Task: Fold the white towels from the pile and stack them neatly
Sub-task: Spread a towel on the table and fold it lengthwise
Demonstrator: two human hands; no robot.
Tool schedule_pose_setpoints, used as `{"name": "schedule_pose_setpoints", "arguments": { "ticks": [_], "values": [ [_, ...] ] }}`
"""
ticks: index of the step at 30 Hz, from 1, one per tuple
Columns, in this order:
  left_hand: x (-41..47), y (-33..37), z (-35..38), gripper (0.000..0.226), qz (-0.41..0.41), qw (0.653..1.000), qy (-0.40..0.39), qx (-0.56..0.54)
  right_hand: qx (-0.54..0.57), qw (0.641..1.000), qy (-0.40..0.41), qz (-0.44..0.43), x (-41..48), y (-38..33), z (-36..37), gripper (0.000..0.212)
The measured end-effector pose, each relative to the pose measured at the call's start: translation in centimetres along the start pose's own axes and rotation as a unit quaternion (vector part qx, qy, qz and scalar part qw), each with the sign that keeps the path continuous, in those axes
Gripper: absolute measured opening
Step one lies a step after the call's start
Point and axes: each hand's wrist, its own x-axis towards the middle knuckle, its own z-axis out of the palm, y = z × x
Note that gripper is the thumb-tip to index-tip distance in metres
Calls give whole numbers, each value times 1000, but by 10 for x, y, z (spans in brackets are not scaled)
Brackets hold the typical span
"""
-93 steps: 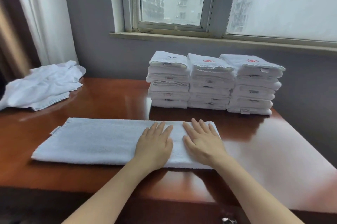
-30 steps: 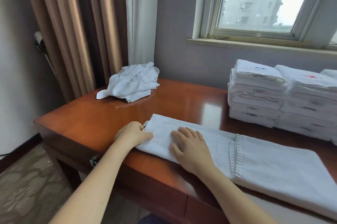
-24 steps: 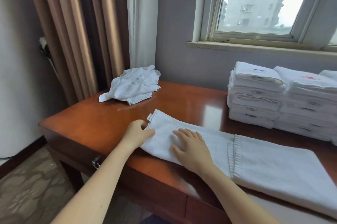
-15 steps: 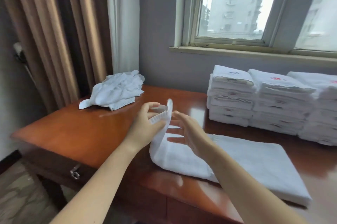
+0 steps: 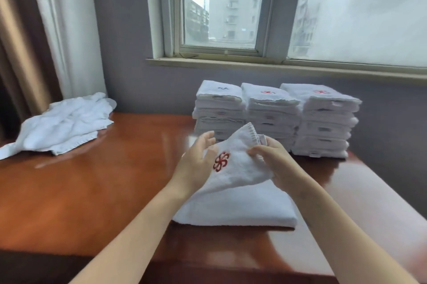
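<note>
A white towel point(image 5: 235, 205) lies partly folded on the wooden table point(image 5: 87, 182), its left end lifted and carried over the rest, showing a red embroidered flower. My left hand point(image 5: 196, 163) holds that raised end from the left, thumb under the cloth. My right hand point(image 5: 275, 159) pinches the end's far edge near the hem. Three stacks of folded white towels point(image 5: 275, 117) stand side by side at the back under the window. The pile of unfolded white towels point(image 5: 62, 124) lies at the back left.
A window sill point(image 5: 277, 66) and grey wall run behind the stacks. Curtains point(image 5: 46, 29) hang at the left, beside the unfolded pile. The table's front edge runs under my forearms; its right edge slants away at the right.
My hands lifted the towel's left end off the table and swung it rightward over the rest. The red flower now faces up. The view turned right, back toward the stacks.
</note>
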Motion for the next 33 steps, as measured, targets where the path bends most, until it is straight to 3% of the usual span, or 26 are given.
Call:
{"name": "schedule_pose_setpoints", "arguments": {
  "ticks": [5,8,11,14,17,21,25,29,33],
  "values": [
    [2,-7,41,51,-9,988,-35,149,3,999,32,25,-13,16,-43,20],
    [3,-13,57,56,-23,970,-94,223,-38,997,60,44,-14,27,-58,18],
    [2,-24,67,64,-34,925,-149,348,-127,984,81,90,-16,42,-66,46],
    [-5,-38,73,70,-13,879,-149,453,-265,950,108,123,-22,47,-72,79],
    [-6,-44,74,70,2,870,-136,474,-464,872,146,59,-22,45,-72,77],
    [-7,-44,71,67,9,871,-129,474,-510,846,110,-109,-15,46,-50,56],
    [-14,-51,60,67,4,854,-100,511,-582,809,-4,-75,-2,65,-32,48],
    [-17,-61,44,68,7,868,-95,487,-553,832,18,-46,2,85,-28,45],
    [-14,-63,37,67,14,882,-115,456,-558,829,16,-30,3,88,-29,52]
  ]
}}
